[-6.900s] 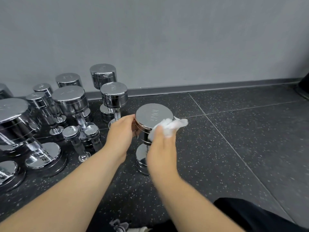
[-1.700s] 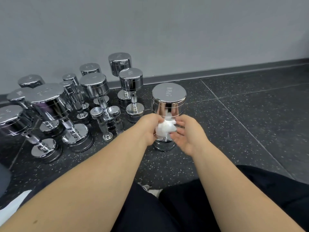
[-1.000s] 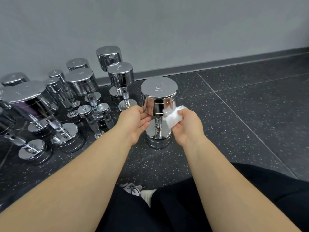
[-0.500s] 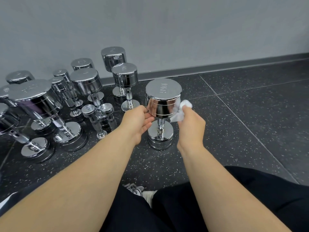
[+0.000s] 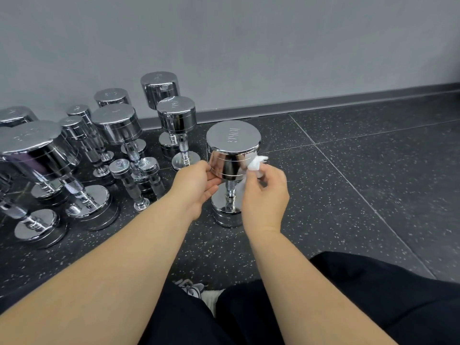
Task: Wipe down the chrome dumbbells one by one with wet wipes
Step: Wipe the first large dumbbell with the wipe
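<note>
A chrome dumbbell (image 5: 232, 143) marked 10KG stands upright on the dark floor in front of me. My left hand (image 5: 193, 186) grips the left side of its top head, fingers curled under the rim. My right hand (image 5: 265, 192) pinches a crumpled white wet wipe (image 5: 256, 164) against the right side of the same head. The handle and the lower head show between my two hands.
Several more chrome dumbbells (image 5: 119, 125) of different sizes stand on end to the left, along the grey wall (image 5: 249, 46). The speckled black floor (image 5: 361, 183) stretches to the right. My black-trousered legs (image 5: 348, 307) and a shoe (image 5: 191, 288) fill the bottom.
My right hand has slid the wipe slightly down and round the right side of the dumbbell's top head. The left hand keeps its hold on the left side.
</note>
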### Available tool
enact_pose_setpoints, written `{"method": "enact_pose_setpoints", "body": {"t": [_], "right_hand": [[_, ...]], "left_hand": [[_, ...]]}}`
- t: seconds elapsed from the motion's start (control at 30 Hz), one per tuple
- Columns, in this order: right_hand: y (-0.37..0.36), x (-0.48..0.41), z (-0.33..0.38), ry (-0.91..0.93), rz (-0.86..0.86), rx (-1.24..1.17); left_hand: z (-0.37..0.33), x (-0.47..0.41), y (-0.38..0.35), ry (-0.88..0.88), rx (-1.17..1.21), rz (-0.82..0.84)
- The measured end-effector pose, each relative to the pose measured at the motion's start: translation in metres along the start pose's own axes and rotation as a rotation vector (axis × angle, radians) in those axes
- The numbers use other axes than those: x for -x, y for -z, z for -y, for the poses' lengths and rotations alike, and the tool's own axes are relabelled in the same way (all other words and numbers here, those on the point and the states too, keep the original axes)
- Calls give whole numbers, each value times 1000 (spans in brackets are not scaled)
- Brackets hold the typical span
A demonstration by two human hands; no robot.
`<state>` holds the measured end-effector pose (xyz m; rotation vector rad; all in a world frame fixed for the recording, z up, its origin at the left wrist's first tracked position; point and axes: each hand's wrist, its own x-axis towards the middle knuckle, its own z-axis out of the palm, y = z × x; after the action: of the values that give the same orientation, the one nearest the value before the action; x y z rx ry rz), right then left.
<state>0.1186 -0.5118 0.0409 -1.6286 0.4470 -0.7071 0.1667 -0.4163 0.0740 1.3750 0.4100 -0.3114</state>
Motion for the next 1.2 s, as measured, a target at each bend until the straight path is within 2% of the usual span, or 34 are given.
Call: {"method": "enact_pose_setpoints", "body": {"t": [0.1,0.27,0.4,0.5,0.57,0.67,0.73,0.9,1.03,1.1,1.2], "right_hand": [[0,-4,9,80,9,-3],[0,1,4,-32,82,83],[2,1,23,87,82,-13],[4,8,11,-55,196,132],[1,10,13,-83,185,133],[-3,0,26,-14,105,78],[-4,-2,22,-32,119,111],[-4,-1,16,-73,149,209],[0,-10,25,-32,173,63],[3,-12,25,-26,128,-48],[3,-18,24,-54,28,-127]], "left_hand": [[1,-1,2,4,-4,17],[1,5,3,-8,-33,40],[2,4,6,3,-10,26],[0,6,8,25,-34,41],[0,10,9,82,-57,84],[-3,14,11,204,-93,182],[-7,12,15,255,-63,259],[-20,13,22,281,-46,365],[-22,12,22,202,27,248],[-19,9,19,148,136,147],[-9,2,8,55,88,66]]}}
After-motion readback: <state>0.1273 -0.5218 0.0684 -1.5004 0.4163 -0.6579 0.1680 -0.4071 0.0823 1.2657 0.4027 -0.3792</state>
